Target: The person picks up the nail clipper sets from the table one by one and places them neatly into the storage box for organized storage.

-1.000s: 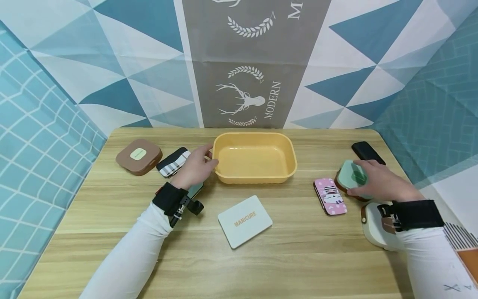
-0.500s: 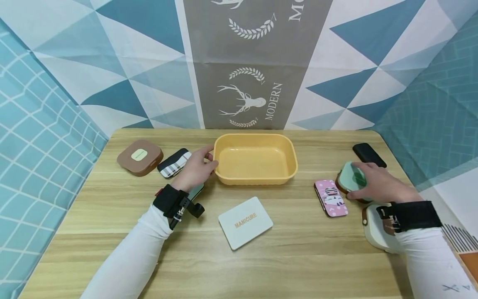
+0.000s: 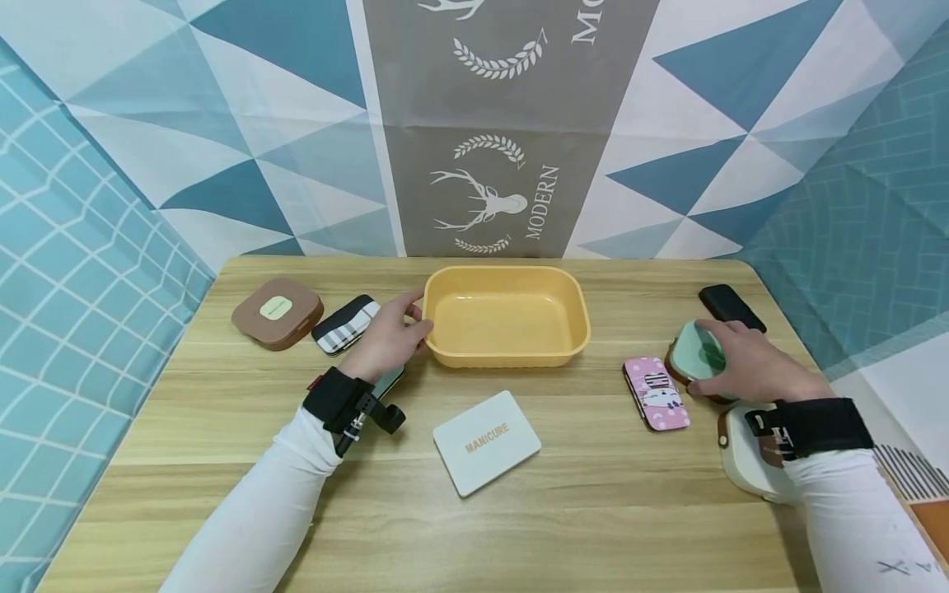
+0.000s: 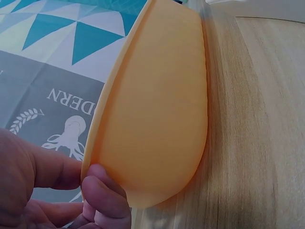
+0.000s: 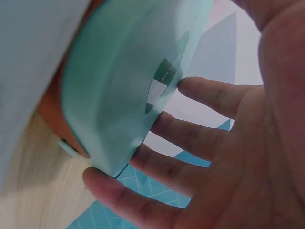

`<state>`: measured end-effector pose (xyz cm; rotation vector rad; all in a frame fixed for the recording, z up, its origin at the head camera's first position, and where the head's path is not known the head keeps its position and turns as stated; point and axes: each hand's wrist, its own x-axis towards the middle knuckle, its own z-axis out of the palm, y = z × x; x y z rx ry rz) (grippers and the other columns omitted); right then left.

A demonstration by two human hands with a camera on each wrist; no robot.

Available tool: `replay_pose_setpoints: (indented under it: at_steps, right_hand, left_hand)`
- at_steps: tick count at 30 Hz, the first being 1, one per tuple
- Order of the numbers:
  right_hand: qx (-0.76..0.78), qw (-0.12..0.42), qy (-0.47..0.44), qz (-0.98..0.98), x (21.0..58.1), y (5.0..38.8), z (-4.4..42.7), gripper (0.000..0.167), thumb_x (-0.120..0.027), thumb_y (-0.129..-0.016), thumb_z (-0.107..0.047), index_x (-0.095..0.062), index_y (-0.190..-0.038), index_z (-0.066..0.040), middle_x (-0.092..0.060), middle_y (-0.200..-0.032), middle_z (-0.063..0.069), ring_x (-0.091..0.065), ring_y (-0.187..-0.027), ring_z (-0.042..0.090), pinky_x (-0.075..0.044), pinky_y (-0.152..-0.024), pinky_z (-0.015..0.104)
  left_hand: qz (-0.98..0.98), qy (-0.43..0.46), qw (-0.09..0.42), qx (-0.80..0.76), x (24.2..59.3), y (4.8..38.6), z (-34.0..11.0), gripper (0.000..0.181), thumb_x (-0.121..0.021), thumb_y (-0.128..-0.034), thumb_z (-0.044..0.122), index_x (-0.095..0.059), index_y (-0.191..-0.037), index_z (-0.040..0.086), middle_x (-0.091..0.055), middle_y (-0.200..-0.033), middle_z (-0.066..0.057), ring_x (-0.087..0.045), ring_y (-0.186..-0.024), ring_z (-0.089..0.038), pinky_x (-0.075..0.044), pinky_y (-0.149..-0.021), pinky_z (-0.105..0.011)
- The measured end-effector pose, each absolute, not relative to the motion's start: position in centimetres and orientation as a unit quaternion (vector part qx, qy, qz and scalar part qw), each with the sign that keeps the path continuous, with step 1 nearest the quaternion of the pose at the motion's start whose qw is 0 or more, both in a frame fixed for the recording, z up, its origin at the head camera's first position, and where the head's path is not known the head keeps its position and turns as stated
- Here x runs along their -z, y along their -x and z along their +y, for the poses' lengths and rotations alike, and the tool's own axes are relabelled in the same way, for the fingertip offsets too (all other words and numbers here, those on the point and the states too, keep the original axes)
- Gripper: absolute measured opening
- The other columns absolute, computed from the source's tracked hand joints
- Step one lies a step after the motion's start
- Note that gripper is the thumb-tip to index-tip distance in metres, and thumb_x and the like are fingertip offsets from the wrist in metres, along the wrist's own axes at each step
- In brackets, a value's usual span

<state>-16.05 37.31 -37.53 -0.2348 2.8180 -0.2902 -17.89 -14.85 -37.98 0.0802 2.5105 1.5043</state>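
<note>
An empty yellow tray stands at the table's back middle. The left hand pinches its left rim; in the left wrist view the thumb and fingers meet at the edge of the tray. At the right, the right hand lies over a green and brown case, thumb at its near side and fingertips at its far side. From the right wrist, the spread fingers touch the edge of the green case.
A pink case lies left of the green case, a black case behind it, a white case partly under the right wrist. A MANICURE case lies front of the tray. Brown and plaid cases lie left; another sits under the left wrist.
</note>
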Motion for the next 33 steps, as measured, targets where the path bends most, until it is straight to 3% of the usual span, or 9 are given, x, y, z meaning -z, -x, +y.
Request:
replay_pose_setpoints:
  at_steps: [12, 25, 33]
  right_hand:
    - [0.097, 0.119, 0.097, 0.983, 37.2, 16.3, 37.2, 0.113, -0.090, -0.081, -0.046, -0.029, -0.161, 0.006, -0.034, -0.148, 0.041, -0.043, -0.121, 0.058, -0.049, -0.089, 0.072]
    - [0.114, 0.077, 0.147, 0.980, 34.3, 17.1, 34.4, 0.114, -0.092, -0.081, -0.048, -0.031, -0.161, 0.004, -0.039, -0.147, 0.038, -0.048, -0.117, 0.053, -0.052, -0.084, 0.066]
    - [0.118, 0.076, 0.151, 0.979, 33.2, 18.0, 32.2, 0.112, -0.092, -0.080, -0.047, -0.032, -0.162, 0.001, -0.041, -0.147, 0.034, -0.045, -0.119, 0.050, -0.051, -0.087, 0.067]
  left_hand:
    - [0.845, -0.028, 0.112, -0.522, 38.2, 17.6, -15.0, 0.061, -0.055, -0.1082, 0.007, -0.034, -0.166, 0.006, -0.053, -0.119, -0.017, -0.064, -0.085, -0.030, -0.051, -0.064, -0.026]
    - [0.839, -0.032, 0.109, -0.532, 37.7, 18.1, -15.0, 0.065, -0.052, -0.1031, 0.002, -0.035, -0.165, 0.006, -0.052, -0.121, -0.018, -0.061, -0.087, -0.032, -0.052, -0.067, -0.027]
    - [0.836, -0.026, 0.114, -0.536, 37.9, 17.9, -15.0, 0.066, -0.052, -0.1020, 0.002, -0.035, -0.166, 0.006, -0.052, -0.122, -0.018, -0.061, -0.089, -0.034, -0.051, -0.067, -0.026]
